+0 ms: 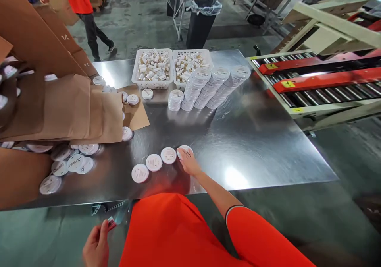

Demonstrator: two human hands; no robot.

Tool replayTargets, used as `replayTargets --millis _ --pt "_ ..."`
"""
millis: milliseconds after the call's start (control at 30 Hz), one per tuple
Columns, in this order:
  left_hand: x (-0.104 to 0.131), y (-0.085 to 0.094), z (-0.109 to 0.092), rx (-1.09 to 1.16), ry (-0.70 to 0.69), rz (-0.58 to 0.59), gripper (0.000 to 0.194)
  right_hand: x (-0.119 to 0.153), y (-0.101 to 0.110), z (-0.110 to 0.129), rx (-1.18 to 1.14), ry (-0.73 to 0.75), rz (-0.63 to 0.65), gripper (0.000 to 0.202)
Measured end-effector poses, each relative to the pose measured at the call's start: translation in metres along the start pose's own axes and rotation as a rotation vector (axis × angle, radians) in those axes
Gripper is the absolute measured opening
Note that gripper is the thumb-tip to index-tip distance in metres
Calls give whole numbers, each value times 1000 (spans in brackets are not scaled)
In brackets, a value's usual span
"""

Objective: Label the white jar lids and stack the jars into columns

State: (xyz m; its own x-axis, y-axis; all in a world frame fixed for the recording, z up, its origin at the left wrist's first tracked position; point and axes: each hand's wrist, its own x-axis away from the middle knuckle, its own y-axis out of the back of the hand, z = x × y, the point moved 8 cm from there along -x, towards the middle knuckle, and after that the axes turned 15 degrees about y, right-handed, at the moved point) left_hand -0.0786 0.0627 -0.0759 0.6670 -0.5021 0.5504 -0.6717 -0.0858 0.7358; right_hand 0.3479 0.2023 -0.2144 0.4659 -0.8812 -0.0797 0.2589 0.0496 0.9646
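Note:
My right hand (188, 161) rests on the rightmost of several round white containers on the steel table (238, 140), its fingers over the lid. Left of it lie three more: one container (168, 155), another container (154, 162) and a third container (140, 173), labels up. Below the table's front edge, my left hand (97, 245) pinches a small red and white item (111, 223) with a clear piece trailing from it. Clear stacked lids or containers (198, 86) stand in leaning columns toward the back.
Two white baskets (153, 85) of small bottles sit at the back. An open cardboard box (65, 104) spills white containers (76, 162) on the left. A roller conveyor (315, 80) is at the right; a person (81, 4) stands beyond, near a black bin (201, 28).

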Motion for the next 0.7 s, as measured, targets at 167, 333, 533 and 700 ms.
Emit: replayTargets --millis 167,333,533,700 --pt "-2 -6 5 24 -9 26 54 4 9 -2 -117 95 -69 84" --pt "-6 -9 9 34 -24 17 54 -16 25 8 -96 133 21 83" --pt "-3 -7 10 77 -13 17 57 -47 17 32 -70 271 194 64" --pt "4 -5 13 47 8 -6 57 -38 11 27 -89 191 174 55"
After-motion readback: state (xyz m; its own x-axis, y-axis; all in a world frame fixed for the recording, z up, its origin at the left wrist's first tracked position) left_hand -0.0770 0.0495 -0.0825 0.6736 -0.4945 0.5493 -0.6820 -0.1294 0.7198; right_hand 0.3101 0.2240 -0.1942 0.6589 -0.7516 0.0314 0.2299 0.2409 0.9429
